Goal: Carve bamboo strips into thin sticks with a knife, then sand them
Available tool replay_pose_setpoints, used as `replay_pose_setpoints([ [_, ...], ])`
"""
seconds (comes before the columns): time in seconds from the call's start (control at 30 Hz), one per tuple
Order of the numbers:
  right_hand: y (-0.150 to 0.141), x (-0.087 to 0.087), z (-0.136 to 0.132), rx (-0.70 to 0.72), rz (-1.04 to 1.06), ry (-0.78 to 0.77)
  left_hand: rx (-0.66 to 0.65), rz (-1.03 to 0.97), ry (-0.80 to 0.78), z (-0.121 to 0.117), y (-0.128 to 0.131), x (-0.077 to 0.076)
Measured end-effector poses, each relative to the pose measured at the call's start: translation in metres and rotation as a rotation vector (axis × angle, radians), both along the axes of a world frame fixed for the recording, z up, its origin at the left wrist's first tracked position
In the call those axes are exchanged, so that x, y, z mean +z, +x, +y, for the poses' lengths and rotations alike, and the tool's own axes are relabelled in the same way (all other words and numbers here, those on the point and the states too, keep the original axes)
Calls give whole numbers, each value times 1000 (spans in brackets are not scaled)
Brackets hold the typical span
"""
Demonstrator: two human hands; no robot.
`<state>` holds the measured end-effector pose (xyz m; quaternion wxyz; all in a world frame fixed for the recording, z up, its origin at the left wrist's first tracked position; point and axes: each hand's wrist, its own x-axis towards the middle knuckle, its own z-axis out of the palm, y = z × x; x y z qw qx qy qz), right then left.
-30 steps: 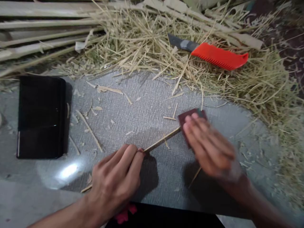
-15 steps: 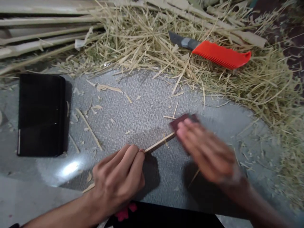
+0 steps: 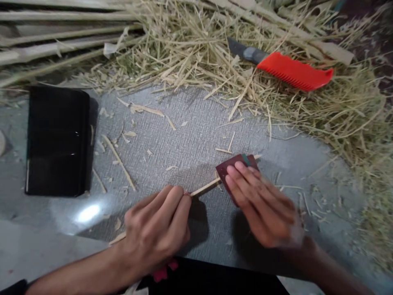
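Note:
A thin pale bamboo stick [image 3: 205, 187] runs slantwise over the grey textured surface, with my left hand [image 3: 161, 219] closed round it. One end sticks out behind the left wrist; the far tip shows past a folded piece of dark red sandpaper [image 3: 223, 169]. My right hand [image 3: 260, 200] holds this sandpaper over the stick, its fingers stretched along the top and pressed together. The thumb is hidden underneath. A green band crosses the sandpaper near its upper edge.
Behind the hands lies a heap of straw-like shavings [image 3: 184, 61], with a red-handled knife [image 3: 294, 71] on top. Long bamboo strips [image 3: 61, 49] lie at the back left. A black rectangular device [image 3: 57, 143] rests at left. Loose slivers [image 3: 119, 162] dot the grey table [image 3: 190, 135].
My right hand and the sandpaper have shifted slightly down the view, and the blur on them has lessened. My left hand keeps its grip on the stick. The whole view has shifted slightly.

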<state>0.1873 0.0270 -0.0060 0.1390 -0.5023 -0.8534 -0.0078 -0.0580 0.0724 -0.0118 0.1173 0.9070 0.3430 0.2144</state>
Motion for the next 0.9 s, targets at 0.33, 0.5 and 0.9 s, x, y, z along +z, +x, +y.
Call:
replay_pose_setpoints([
  [0.33,1,1,-1,-29,-19,-11,15,1,-1,-2,1,0],
  [0.5,2,1,-1,-1,4,-14,12,9,14,-1,2,0],
  [0.9,14,0,5,-39,18,-14,9,7,25,-2,2,0],
])
